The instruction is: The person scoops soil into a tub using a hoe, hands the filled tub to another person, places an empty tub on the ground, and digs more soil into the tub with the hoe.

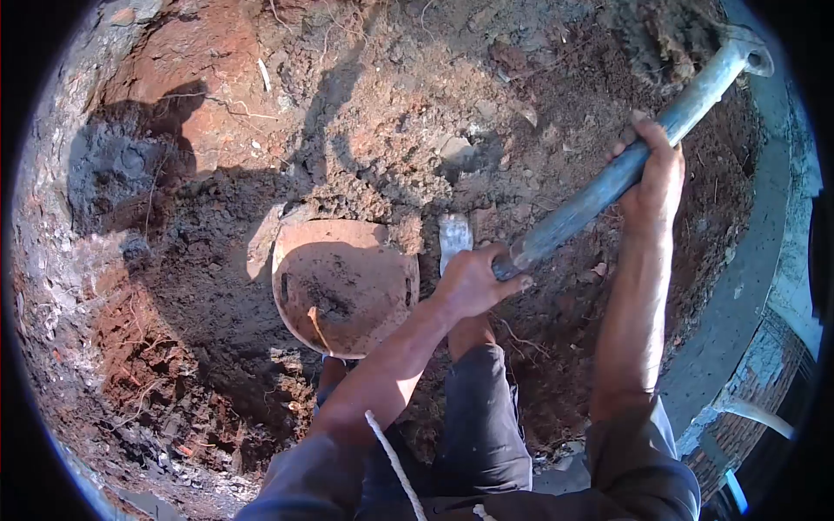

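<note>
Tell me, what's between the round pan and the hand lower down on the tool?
In the head view, only clumpy brown soil lies between the pan and the left hand, plus the tool's pale metal blade stuck in the dirt.

No readable text, label, brand, number or sign appears anywhere in this view.

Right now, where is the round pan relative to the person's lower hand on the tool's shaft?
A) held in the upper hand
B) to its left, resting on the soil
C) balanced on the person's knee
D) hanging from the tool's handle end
B: the round pan sits on the dug soil left of the left hand, whose grip, like the right hand, is on the shaft.
</note>
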A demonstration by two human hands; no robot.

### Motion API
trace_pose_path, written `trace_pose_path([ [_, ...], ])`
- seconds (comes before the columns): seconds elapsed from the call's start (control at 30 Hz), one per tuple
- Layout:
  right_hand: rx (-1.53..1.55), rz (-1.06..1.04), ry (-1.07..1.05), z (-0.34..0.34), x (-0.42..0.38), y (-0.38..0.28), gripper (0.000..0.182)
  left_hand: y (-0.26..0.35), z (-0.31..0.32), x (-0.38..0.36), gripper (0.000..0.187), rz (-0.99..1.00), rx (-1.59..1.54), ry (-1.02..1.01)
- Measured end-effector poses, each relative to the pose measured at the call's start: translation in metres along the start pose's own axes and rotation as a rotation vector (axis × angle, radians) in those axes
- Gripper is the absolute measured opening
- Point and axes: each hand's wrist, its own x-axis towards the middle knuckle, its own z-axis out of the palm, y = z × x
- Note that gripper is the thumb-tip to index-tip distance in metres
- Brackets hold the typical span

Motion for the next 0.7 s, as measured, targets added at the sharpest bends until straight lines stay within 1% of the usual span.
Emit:
trace_pose_path([
  [0.03, -0.008, -0.077, -0.041, -0.005, 0.038, -0.005, 0.018, 0.016, -0.002, 0.045, 0.040, 0.096, -0.028, 0.071],
  [0.07, 0.020, -0.151, -0.044, -0.007, 0.078, -0.001, 0.018, 0.036, -0.022, 0.084, 0.041, 0.021, 0.018, -0.018],
  [0.1, 0.032, -0.211, -0.047, 0.002, 0.108, 0.003, 0.017, 0.043, -0.037, 0.113, 0.041, 0.036, -0.019, 0.011],
  [0.13, 0.038, -0.253, -0.048, 0.008, 0.133, 0.022, 0.015, 0.033, -0.043, 0.130, 0.041, 0.035, -0.060, 0.033],
  [0.2, 0.087, -0.166, -0.147, 0.007, 0.192, 0.099, 0.012, -0.012, -0.045, 0.137, 0.039, 0.024, 0.121, 0.110],
  [0.23, -0.012, 0.007, -0.062, 0.027, 0.142, 0.149, 0.012, -0.046, -0.041, 0.116, 0.042, -0.091, 0.081, 0.139],
  [0.27, -0.098, 0.187, 0.008, 0.047, 0.090, 0.198, 0.011, -0.069, -0.041, 0.077, 0.045, -0.360, 0.085, 0.029],
  [0.3, -0.204, 0.384, 0.004, 0.054, 0.054, 0.251, 0.013, -0.098, -0.031, 0.025, 0.049, -0.671, 0.031, -0.033],
  [0.33, -0.287, 0.591, -0.033, 0.049, 0.016, 0.300, 0.016, -0.135, -0.004, -0.048, 0.053, -0.247, -0.041, 0.238],
  [0.37, -0.328, 0.740, -0.082, 0.044, -0.012, 0.323, 0.019, -0.133, -0.011, -0.069, 0.055, -0.468, -0.010, 0.158],
  [0.4, -0.349, 0.838, -0.144, 0.037, -0.022, 0.324, 0.022, -0.131, -0.019, -0.091, 0.058, -0.683, 0.035, 0.055],
  [0.43, -0.374, 0.901, -0.196, 0.033, -0.028, 0.318, 0.025, -0.101, -0.010, -0.098, 0.054, -0.606, 0.120, 0.047],
  [0.47, -0.390, 0.934, -0.192, 0.037, -0.039, 0.299, 0.028, -0.073, -0.002, -0.100, 0.052, -0.618, 0.062, 0.034],
  [0.5, -0.365, 0.880, -0.085, 0.053, -0.049, 0.281, 0.027, -0.067, 0.003, -0.115, 0.051, -0.611, 0.014, 0.084],
  [0.53, -0.373, 0.865, -0.109, 0.059, -0.048, 0.286, 0.018, -0.075, 0.002, -0.112, 0.050, -0.554, -0.026, 0.177],
  [0.57, -0.391, 0.856, -0.145, 0.064, -0.050, 0.303, 0.012, -0.092, -0.007, -0.115, 0.049, -0.512, -0.024, 0.169],
  [0.6, -0.314, 0.820, -0.122, 0.073, -0.056, 0.311, 0.011, -0.106, -0.018, -0.129, 0.049, -0.501, -0.025, 0.147],
  [0.63, -0.310, 0.859, -0.133, 0.078, -0.065, 0.307, 0.011, -0.091, -0.042, -0.130, 0.048, -0.724, -0.121, 0.037],
  [0.7, -0.322, 0.913, -0.152, 0.089, -0.086, 0.307, 0.012, -0.089, -0.038, -0.151, 0.048, -0.714, -0.102, 0.107],
])
